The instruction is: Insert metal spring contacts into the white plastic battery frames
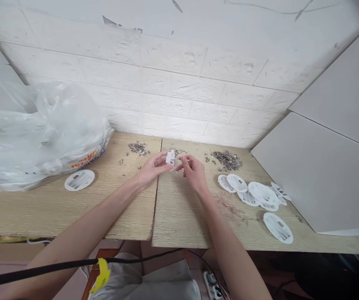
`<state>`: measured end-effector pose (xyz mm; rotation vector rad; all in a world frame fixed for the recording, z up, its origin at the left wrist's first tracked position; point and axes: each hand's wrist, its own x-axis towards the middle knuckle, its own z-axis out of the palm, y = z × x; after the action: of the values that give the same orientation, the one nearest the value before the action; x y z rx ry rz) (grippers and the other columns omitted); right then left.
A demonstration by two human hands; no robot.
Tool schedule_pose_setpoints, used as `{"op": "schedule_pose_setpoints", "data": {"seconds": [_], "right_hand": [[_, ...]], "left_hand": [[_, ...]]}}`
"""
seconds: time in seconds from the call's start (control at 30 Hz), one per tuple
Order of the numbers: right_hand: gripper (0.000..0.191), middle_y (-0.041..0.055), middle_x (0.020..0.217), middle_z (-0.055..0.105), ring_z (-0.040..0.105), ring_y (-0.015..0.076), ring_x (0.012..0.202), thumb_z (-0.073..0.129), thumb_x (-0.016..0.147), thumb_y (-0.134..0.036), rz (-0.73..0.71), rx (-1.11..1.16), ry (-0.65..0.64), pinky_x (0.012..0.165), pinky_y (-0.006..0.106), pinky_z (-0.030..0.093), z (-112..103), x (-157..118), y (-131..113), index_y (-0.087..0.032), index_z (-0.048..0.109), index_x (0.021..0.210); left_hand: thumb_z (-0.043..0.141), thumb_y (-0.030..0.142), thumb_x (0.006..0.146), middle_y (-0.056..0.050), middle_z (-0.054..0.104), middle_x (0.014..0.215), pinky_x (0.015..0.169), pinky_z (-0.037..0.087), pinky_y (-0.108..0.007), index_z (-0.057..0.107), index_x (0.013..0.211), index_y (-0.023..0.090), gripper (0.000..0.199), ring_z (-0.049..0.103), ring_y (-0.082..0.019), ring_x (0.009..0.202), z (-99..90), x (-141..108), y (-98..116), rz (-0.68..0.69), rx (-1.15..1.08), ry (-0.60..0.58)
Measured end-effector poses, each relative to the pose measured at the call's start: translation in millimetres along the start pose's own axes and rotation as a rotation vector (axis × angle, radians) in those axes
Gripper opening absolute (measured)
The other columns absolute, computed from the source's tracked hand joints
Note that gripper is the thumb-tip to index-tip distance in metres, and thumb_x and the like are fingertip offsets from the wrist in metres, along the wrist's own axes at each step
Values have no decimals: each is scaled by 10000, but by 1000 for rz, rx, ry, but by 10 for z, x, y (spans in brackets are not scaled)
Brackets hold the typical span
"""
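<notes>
In the middle of the table, my left hand (150, 170) is closed around a white plastic piece (170, 158), tilted up so that I see it nearly edge-on. It looks like one of the flat oval plastic covers, though its face is hidden. My right hand (194, 173) is just to the right of it, thumb and fingers drawn together and pointing at the piece. Whatever those fingertips pinch, if anything, is too small to make out. Behind and beneath the hands lies a scatter of small shiny metal parts (179, 151), partly covered by the fingers.
A heap of small metal parts (228, 160) lies at back right, a smaller heap (138, 148) at back left. Several white oval covers (262, 192) overlap at right; another cover (79, 180) lies at left beside a large plastic bag (42, 133). A black cable (135, 259) crosses below the table edge.
</notes>
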<state>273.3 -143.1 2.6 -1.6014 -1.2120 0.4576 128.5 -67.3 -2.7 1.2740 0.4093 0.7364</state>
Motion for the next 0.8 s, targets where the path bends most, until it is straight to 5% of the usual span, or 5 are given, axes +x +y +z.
{"op": "schedule_pose_setpoints", "data": {"seconds": [0.17, 0.33, 0.8], "right_hand": [[336, 3, 659, 664, 544, 138, 577, 519, 838, -486, 22, -180, -84, 572, 238, 349, -57, 12, 10, -187, 596, 972], [348, -4, 702, 662, 555, 135, 634, 344, 929, -451, -50, -179, -126, 617, 236, 351, -52, 20, 45, -205, 590, 935], [247, 28, 711, 662, 535, 152, 606, 481, 869, -331, -77, -389, -13, 604, 254, 339, -46, 30, 91, -202, 675, 788]], "left_hand": [[717, 158, 676, -96, 680, 1035, 965, 380, -379, 607, 1169, 145, 506, 604, -200, 970, 10, 9, 58, -68, -155, 31], [679, 123, 668, -91, 677, 1038, 896, 398, -324, 631, 1152, 144, 487, 589, -190, 961, 4, 20, 67, -53, -167, -2], [661, 104, 693, -83, 659, 928, 920, 404, -339, 611, 1201, 134, 511, 580, -188, 934, -3, 21, 60, -108, -203, 72]]}}
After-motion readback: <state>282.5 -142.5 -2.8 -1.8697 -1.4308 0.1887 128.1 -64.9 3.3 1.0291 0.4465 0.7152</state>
